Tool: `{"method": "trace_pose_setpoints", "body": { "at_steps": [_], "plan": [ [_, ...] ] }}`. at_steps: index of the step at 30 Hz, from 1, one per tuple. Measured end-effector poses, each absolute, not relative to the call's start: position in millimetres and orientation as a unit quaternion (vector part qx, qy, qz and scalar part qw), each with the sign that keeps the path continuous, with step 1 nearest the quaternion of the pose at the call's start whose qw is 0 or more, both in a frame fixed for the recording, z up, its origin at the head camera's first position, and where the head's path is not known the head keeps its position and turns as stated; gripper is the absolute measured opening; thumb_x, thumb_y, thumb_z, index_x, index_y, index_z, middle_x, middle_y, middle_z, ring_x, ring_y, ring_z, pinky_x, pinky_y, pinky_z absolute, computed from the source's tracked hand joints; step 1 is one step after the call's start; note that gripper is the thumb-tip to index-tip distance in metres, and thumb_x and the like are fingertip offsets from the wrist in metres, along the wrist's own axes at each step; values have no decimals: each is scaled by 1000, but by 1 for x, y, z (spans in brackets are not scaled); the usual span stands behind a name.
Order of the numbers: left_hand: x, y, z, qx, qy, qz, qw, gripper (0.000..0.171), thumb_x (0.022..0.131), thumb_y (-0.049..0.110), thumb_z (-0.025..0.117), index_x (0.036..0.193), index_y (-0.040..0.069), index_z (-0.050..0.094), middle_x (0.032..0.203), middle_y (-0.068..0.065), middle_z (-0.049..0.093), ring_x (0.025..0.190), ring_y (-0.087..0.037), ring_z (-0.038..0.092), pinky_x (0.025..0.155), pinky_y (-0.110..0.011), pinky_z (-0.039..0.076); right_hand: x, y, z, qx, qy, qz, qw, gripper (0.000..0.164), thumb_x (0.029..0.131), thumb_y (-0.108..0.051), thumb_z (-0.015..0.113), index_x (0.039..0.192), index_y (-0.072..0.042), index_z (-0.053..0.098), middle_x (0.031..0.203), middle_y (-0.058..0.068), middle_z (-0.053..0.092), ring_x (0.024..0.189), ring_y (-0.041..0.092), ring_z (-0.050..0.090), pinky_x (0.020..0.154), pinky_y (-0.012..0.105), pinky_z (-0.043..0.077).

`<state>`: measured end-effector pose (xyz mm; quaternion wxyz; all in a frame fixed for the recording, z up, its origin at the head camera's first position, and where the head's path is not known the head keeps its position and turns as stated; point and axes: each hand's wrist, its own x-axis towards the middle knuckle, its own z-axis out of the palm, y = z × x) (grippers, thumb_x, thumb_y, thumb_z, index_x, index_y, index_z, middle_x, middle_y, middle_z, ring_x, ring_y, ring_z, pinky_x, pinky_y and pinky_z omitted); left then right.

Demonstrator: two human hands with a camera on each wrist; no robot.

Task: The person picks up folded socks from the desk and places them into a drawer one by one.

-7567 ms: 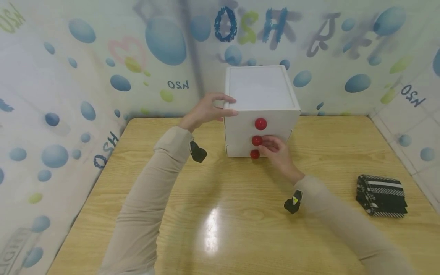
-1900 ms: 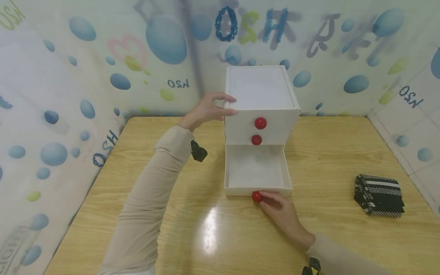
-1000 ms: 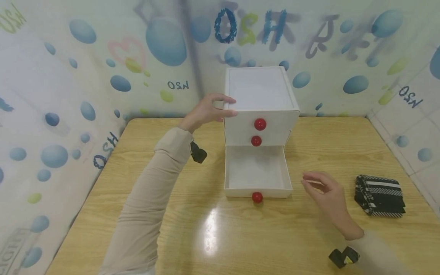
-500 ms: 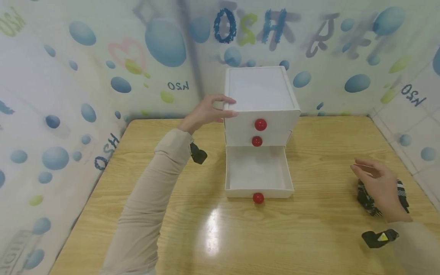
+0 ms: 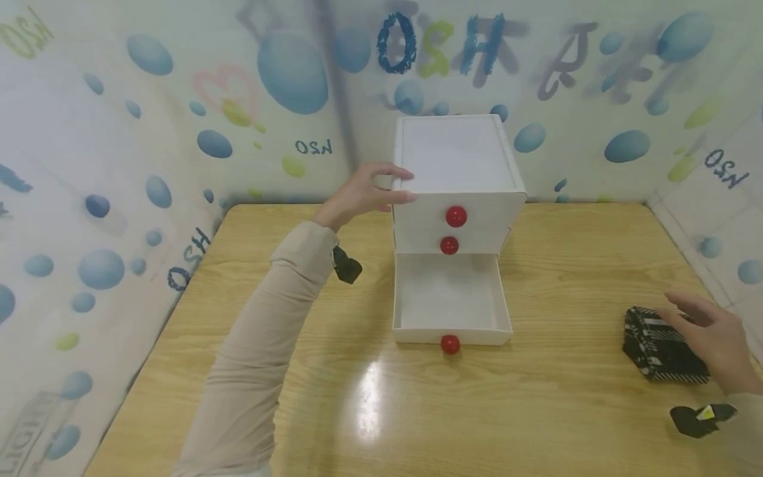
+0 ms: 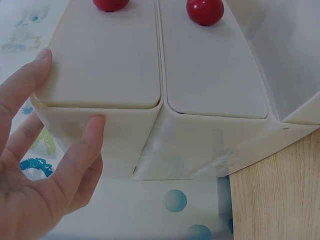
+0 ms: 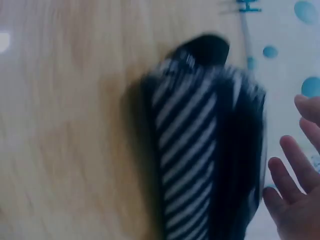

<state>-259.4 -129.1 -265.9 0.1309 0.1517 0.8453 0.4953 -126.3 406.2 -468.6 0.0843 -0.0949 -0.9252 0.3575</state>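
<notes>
A white drawer cabinet (image 5: 459,156) with three red ball knobs stands at the back. Its bottom drawer (image 5: 450,295) is pulled out and has nothing in it; the upper two are closed. At the cabinet's front left top corner, my left hand (image 5: 363,192) grips with thumb and fingers spread round the edges, as the left wrist view (image 6: 55,175) also shows. To the right lies a folded black-and-white patterned cloth (image 5: 656,351). Over its right side hovers my right hand (image 5: 712,341), fingers apart and holding nothing; in the right wrist view its fingers (image 7: 287,182) show beside the cloth.
The wooden table (image 5: 334,397) spans the front, with bare surface between the drawer and the cloth. Printed walls (image 5: 286,99) close in its back and sides. The bottom drawer's red knob (image 5: 450,344) juts forward.
The bottom drawer was pulled out by its knob. My right hand then let go and moved right to the cloth. My left hand has stayed on the cabinet corner.
</notes>
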Motion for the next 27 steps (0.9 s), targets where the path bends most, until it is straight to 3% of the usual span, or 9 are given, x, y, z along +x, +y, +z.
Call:
{"method": "trace_pose_setpoints", "body": {
  "at_steps": [2,4,5,7,12,14,17,27],
  "plan": [
    [-260,-129,-266,151,845,496,131,45,76,27,70,117,15,56,130,2,41,105,-14,50,75,-27,50,-127,416,-478,-97,-930,347,73,57,85,-41,54,136,-27,33,130,-24,29,120,-2,29,94,51,33],
    [-260,-129,-266,152,845,496,131,45,76,27,70,117,15,56,130,2,41,105,-14,49,75,-27,50,-126,422,-485,-96,-930,349,68,59,85,-41,54,137,-26,31,132,-24,26,128,8,23,96,56,26],
    [-260,-128,-266,152,845,496,130,45,76,27,70,117,15,56,130,2,41,106,-14,49,75,-27,50,-125,424,-486,-92,-926,362,64,60,86,-39,55,138,-24,30,136,-20,25,131,16,19,98,56,23],
    [-260,-128,-266,151,846,495,130,45,76,27,70,117,15,56,130,2,41,107,-14,48,75,-27,50,-123,427,-489,-87,-925,365,59,60,86,-37,55,138,-22,30,137,-19,24,130,11,20,102,47,24],
    [-261,-128,-265,149,847,493,132,46,76,26,70,118,15,55,130,1,41,108,-15,47,75,-28,50,-119,428,-488,-71,-923,376,29,63,88,-36,52,141,-21,22,145,-6,16,132,23,16,97,54,25],
    [-261,-128,-265,148,847,492,133,46,76,27,70,118,15,55,130,1,41,108,-16,47,75,-28,50,-118,427,-488,-64,-917,392,17,64,89,-35,51,142,-20,18,147,1,8,130,37,5,93,64,17],
    [-261,-128,-265,147,849,490,133,46,76,27,70,118,15,55,130,1,41,109,-15,46,75,-28,50,-117,426,-486,-69,-916,395,3,67,88,-37,51,142,-23,13,148,0,3,129,39,4,92,65,18],
    [-260,-128,-266,148,845,497,131,47,76,26,71,118,14,55,131,0,41,106,-17,50,75,-29,50,-112,418,-464,-35,-920,386,-62,79,89,-30,53,140,-5,-2,141,27,-9,120,55,-8,86,72,9]
  ]
}}
